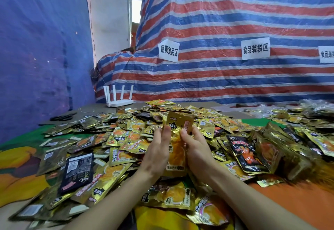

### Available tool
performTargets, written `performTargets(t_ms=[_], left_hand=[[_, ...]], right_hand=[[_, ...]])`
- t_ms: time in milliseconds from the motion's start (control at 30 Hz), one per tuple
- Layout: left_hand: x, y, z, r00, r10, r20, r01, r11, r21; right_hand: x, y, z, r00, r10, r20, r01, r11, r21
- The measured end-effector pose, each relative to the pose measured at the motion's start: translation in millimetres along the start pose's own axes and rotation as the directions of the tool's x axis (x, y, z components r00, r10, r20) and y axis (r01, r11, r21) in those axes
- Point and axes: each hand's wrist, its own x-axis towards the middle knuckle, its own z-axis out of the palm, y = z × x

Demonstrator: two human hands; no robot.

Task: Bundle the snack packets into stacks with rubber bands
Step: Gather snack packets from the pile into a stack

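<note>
A stack of gold snack packets (176,150) stands upright between my two hands, above the heap. My left hand (159,152) presses flat against its left side with straight fingers. My right hand (194,150) grips its right side, thumb curled over the front. A large heap of loose gold packets (126,139) covers the table around and beyond my hands, with a few black packets (244,153) mixed in. I see no rubber band on the stack or on my hands.
A bundled block of gold packets (282,150) lies to the right. Black scissors (62,116) and a white router (120,101) sit at the far left of the table. A striped tarp (216,76) with paper signs rises behind the table.
</note>
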Motion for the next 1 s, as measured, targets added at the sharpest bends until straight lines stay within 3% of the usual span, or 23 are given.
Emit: performTargets(t_ms=[133,367,433,500,567,700,767,867,1000], left_hand=[[4,-2,-5,0.999,-0.004,0.037,0.010,0.988,-0.157],[-1,6,-9,0.988,0.020,0.151,0.010,0.980,-0.198],[-3,6,-6,0.987,0.013,0.160,0.015,0.985,-0.174],[-2,6,-3,0.992,0.009,0.125,0.014,0.982,-0.187],[-2,6,-1,0.996,0.005,0.087,0.013,0.980,-0.200],[-8,6,2,0.997,0.050,0.066,-0.038,0.986,-0.164],[-9,7,5,0.997,0.060,0.045,-0.052,0.987,-0.153],[-11,10,5,0.988,0.132,0.083,-0.127,0.990,-0.065],[-19,14,7,0.956,0.214,0.201,-0.216,0.976,-0.009]], right_hand=[[0,-4,0,0.999,0.046,0.028,-0.050,0.988,0.148],[-4,-6,6,0.986,0.068,0.151,-0.107,0.957,0.269],[-3,-7,3,0.985,0.048,0.163,-0.079,0.978,0.192],[-3,-12,-1,0.986,0.006,0.169,-0.004,1.000,-0.011],[-4,-18,-4,0.977,-0.060,0.202,0.105,0.970,-0.221],[-5,-29,-7,0.985,-0.114,0.131,0.157,0.909,-0.386],[-9,-35,-9,0.987,-0.135,0.082,0.158,0.831,-0.534],[-22,-45,-21,0.968,-0.238,0.074,0.204,0.585,-0.785],[-47,-78,-54,0.993,-0.101,0.067,0.098,0.335,-0.937]])
